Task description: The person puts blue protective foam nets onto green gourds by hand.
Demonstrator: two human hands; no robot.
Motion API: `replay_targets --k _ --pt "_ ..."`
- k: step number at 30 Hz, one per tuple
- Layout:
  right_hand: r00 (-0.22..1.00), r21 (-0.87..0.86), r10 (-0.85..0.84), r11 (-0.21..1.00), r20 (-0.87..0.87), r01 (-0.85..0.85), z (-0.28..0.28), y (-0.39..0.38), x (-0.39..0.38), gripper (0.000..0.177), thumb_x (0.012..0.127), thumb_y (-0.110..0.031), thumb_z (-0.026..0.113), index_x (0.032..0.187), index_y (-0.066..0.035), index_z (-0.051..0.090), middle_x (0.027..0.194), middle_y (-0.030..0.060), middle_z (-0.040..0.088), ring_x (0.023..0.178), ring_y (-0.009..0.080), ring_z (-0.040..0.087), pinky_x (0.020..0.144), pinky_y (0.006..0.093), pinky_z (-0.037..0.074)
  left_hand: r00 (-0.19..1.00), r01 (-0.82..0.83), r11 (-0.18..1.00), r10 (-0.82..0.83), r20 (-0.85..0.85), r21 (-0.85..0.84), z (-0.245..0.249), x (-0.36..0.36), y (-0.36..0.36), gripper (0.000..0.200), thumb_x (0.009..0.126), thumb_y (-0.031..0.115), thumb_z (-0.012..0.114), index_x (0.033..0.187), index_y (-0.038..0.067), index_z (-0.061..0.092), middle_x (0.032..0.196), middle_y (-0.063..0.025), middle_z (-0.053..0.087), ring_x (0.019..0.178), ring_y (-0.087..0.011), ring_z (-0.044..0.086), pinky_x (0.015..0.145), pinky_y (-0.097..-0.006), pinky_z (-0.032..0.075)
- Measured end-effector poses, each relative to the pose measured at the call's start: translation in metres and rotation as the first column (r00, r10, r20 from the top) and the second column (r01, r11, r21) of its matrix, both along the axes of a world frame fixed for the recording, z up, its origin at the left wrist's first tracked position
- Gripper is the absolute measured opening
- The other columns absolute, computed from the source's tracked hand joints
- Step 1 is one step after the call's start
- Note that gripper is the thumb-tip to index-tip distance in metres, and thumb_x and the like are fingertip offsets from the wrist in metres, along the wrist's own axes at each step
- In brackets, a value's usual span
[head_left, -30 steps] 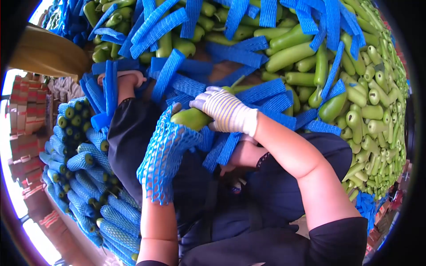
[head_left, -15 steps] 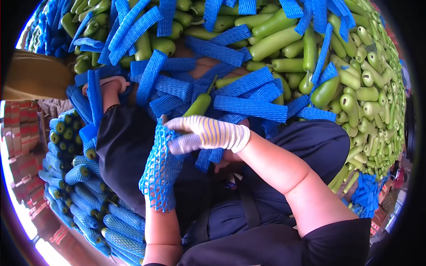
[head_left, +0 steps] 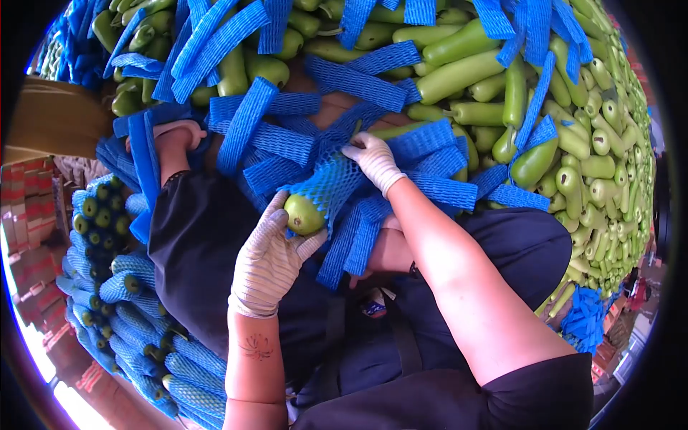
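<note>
A green bottle gourd (head_left: 304, 216) is held in front of my lap, its rounded end bare. A blue foam net sleeve (head_left: 335, 182) is stretched around the rest of it. My left hand (head_left: 269, 259), in a pale striped glove, grips the gourd near that bare end with thumb and fingers. Also gloved, my right hand (head_left: 374, 163) pinches the sleeve at the far, stem end. Flat blue foam sleeves (head_left: 276, 140) lie scattered just beyond both hands.
Loose green gourds (head_left: 459, 75) are heaped ahead and to the right. On my left, several gourds in blue nets (head_left: 132, 315) lie stacked. My bent legs (head_left: 193, 236) frame the working spot, and a brown object (head_left: 61, 118) stands at the far left.
The sleeve has gone from around my left hand and wrist onto the gourd. My left hand now grips the gourd's rounded end, while my right hand has moved forward to its stem end.
</note>
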State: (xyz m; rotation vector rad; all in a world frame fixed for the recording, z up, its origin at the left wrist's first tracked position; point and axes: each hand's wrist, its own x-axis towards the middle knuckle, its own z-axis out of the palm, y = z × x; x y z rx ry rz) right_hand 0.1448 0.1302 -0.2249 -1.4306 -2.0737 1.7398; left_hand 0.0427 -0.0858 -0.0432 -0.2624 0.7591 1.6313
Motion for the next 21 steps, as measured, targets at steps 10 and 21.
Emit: replay_targets --k 10,21 --pt "0.81 -0.98 -0.57 0.034 0.142 0.196 0.115 -0.093 0.058 0.069 0.083 -0.052 0.07 0.129 -0.005 0.053 0.121 0.0218 0.06 0.111 0.0362 0.057 0.097 0.0537 0.045 0.503 0.481 0.8 -0.587 -0.634 -0.359 0.036 0.059 0.0 0.059 0.092 0.017 0.063 0.144 0.002 0.038 0.142 -0.0207 0.038 0.129 -0.027 0.043 0.104 -0.0331 0.039" --pt "0.893 -0.855 0.041 0.271 -0.448 -0.442 0.244 -0.098 0.152 0.069 0.081 -0.044 0.069 0.13 0.0 0.048 0.108 0.0137 0.061 0.094 0.0225 0.064 0.084 0.0333 0.052 -0.678 0.027 0.965 -0.174 -0.714 -0.26 0.079 0.0 -0.018 0.046 0.088 0.038 0.059 0.125 0.011 0.06 0.137 -0.0154 0.052 0.136 -0.0464 0.034 0.11 -0.0647 0.016"
